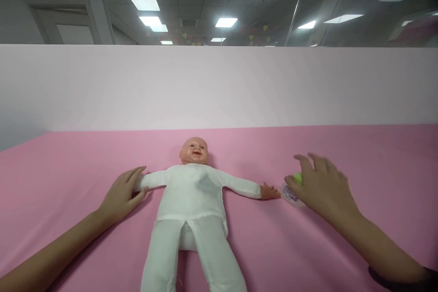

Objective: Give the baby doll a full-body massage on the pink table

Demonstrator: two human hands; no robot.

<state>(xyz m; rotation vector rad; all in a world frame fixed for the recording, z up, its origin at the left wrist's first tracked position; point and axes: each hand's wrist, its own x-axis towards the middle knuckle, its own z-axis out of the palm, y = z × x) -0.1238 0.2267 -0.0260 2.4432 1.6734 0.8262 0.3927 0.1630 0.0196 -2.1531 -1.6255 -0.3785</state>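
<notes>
A baby doll [195,191] lies on its back, dressed in a white top and trousers, its arms spread to both sides. At the end of the doll's sleeve on the left is my left hand [119,194], its thumb on the near side and its fingers on the far side of the arm; the doll's hand there is hidden. On the right, my right hand [323,187] hovers with curved, parted fingers, slightly blurred. Partly behind its thumb are a small clear round item [290,195] with printing and something bright green [298,178]. The doll's bare hand [270,191] is close to the clear item.
A pink padded surface [246,146] lies under everything. Behind it rises a low white wall [219,86], with glass panels [205,4] above it reflecting ceiling lights. A door [68,25] shows at the upper left.
</notes>
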